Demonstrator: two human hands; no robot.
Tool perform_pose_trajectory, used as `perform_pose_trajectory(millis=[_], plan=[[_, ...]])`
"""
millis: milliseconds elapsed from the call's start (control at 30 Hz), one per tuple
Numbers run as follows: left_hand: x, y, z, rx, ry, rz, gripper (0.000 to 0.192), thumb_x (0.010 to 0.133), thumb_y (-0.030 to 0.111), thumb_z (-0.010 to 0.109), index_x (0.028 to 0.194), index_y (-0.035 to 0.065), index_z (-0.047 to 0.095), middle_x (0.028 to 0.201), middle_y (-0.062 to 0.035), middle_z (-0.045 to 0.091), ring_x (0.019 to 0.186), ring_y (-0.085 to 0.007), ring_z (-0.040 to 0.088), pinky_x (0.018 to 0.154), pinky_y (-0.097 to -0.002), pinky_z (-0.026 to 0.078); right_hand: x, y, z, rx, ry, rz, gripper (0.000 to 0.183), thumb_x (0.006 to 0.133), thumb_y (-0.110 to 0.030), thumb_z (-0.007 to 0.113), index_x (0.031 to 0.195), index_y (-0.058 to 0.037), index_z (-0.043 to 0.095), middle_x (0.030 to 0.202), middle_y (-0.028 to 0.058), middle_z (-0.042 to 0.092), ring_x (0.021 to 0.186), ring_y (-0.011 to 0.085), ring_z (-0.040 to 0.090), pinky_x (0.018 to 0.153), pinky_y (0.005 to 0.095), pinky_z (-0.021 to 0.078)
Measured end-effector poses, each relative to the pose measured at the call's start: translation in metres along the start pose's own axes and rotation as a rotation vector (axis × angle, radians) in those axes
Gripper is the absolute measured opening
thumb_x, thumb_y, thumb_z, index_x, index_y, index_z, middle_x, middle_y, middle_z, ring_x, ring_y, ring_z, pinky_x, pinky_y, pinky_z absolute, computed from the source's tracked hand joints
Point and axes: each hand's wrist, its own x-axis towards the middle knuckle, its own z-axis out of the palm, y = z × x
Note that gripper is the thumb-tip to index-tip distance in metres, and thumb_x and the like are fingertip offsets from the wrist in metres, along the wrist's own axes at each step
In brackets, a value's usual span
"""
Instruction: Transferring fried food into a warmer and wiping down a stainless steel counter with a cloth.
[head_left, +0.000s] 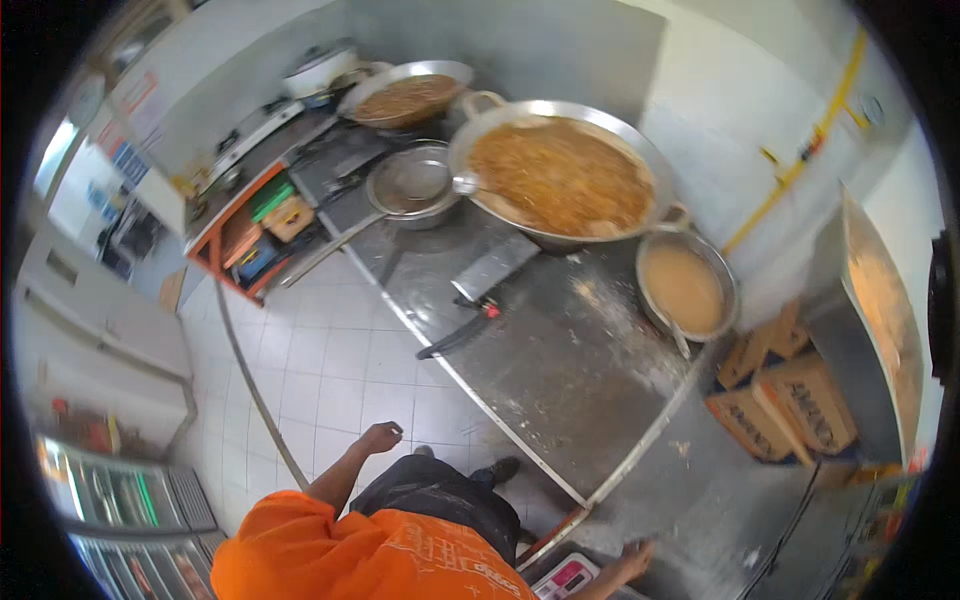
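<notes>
My left hand (382, 437) hangs over the tiled floor with its fingers loosely curled. Nothing shows in it, but its inner side is hidden. Low in the view, my right hand (636, 559) is over the metal worktop, blurred, near a white device with a pink panel (568, 579). Farther along the counter, a large wok (664, 172) holds bubbling orange-brown food (562, 176). To its left a long-handled strainer (415, 178) rests over a metal pot (424, 220). At its right stands a metal bowl of cloudy beige liquid (682, 285), with a utensil handle at its rim.
A second wok (448, 72) stands at the back. A burner control with a hose (457, 341) juts past the counter's edge. Cardboard boxes (810, 401) and a tall metal container (844, 300) stand right. A yellow pipe (795, 161) runs along the wall. An orange-framed shelf (225, 259) is left.
</notes>
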Motion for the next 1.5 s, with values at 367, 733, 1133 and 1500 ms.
perform_pose_trajectory(millis=[367,733,1133,1500], plan=[[-0.025,-0.070,0.014,-0.119,0.029,-0.007,0.032,0.088,0.035,0.057,0.106,0.0097,0.065,0.093,-0.0160,0.071,0.092,-0.0309,0.067,0.082,-0.0390,0.053,-0.153,-0.062,-0.045,-0.416,0.090,-0.130,0.043,0.088,-0.031,0.066,0.106,0.0081,0.062,0.105,0.0224,0.063,0.091,0.0319,0.060,0.078,0.0420,0.0495],[-0.157,-0.331,0.029,-0.836,0.102,-0.454,0.028,0.087,0.023,0.061,0.113,0.0118,0.059,0.084,-0.0060,0.067,0.059,-0.0141,0.058,0.044,-0.0288,0.045,-0.135,0.006,-0.094,-1.308,0.183,-0.391,0.053,0.089,-0.035,0.059,0.109,0.0146,0.056,0.112,0.0331,0.059,0.101,0.0440,0.061,0.089,0.0503,0.0472],[-0.241,-0.450,0.006,-0.956,0.256,-0.629,0.025,0.090,0.021,0.058,0.113,0.0120,0.058,0.087,-0.0066,0.068,0.061,-0.0169,0.062,0.047,-0.0333,0.051,-0.334,0.159,0.054,-1.395,-0.969,-0.627,0.033,0.092,-0.026,0.047,0.111,-0.0044,0.063,0.115,0.0214,0.062,0.108,0.0383,0.059,0.090,0.0482,0.0469],[-0.180,-0.467,-0.149,-0.865,0.623,-0.411,0.032,0.088,0.022,0.060,0.116,0.0070,0.062,0.090,-0.0114,0.069,0.069,-0.0167,0.065,0.064,-0.0309,0.053,-0.432,0.272,0.282,-1.464,-1.527,-0.132,0.036,0.093,-0.034,0.047,0.113,-0.0065,0.058,0.101,0.0151,0.064,0.083,0.0356,0.063,0.070,0.0513,0.0524]])
